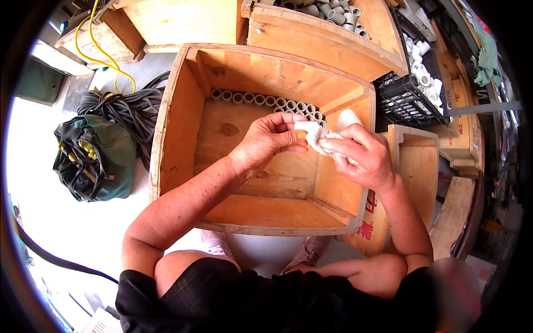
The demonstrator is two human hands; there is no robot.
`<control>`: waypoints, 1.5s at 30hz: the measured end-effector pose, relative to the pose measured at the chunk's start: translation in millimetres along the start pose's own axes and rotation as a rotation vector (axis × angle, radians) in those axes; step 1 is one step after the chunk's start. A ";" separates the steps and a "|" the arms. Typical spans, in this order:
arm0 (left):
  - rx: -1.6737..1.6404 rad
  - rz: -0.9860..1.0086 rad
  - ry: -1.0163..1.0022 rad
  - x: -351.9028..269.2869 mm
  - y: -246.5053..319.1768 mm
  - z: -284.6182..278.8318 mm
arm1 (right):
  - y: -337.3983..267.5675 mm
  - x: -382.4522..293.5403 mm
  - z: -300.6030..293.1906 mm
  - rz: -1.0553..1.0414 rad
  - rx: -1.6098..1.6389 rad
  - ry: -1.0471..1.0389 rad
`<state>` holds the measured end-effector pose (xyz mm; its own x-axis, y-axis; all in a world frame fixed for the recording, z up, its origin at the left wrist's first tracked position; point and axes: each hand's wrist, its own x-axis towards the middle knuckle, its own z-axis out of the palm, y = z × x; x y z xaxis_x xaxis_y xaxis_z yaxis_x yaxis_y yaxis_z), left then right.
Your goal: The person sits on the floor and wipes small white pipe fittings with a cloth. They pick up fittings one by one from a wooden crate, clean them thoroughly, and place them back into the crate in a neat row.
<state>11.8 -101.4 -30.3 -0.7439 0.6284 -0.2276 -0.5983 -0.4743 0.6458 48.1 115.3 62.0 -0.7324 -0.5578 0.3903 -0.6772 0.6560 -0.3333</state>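
Above a wooden crate (260,214), my left hand (272,135) pinches a short white pipe fitting (306,125) between thumb and fingers. My right hand (362,154) grips a bunched white cloth (327,139) and presses it against the fitting's right end. Part of the cloth (349,118) sticks up behind my right knuckles. Inside the crate, a row of grey pipe fittings (248,97) stands on end along the far wall, open ends up. A second, shorter row is partly hidden behind my hands.
Beyond the crate, another wooden box (316,37) holds loose grey fittings (336,16). A black plastic basket (399,98) of white fittings (422,77) stands at right, near a small wooden tray (416,166). On the left lie a green tool bag (114,154) and coiled black cable (125,102).
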 end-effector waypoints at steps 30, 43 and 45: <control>0.102 0.009 -0.232 -0.7 4.5 2.7 | 0.9 8.3 -7.1 0.278 0.074 -0.021; -0.082 -0.108 -0.244 -3.1 6.4 6.3 | -2.2 -0.3 12.0 0.542 0.403 -0.013; -0.049 -0.097 -0.219 -2.3 3.8 5.2 | -7.7 1.0 12.5 0.501 0.277 -0.030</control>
<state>12.8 -101.4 -23.5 -0.6030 0.7886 -0.1204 -0.6817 -0.4309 0.5913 51.7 103.3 54.2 -0.9676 -0.2299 0.1040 -0.2372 0.6883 -0.6855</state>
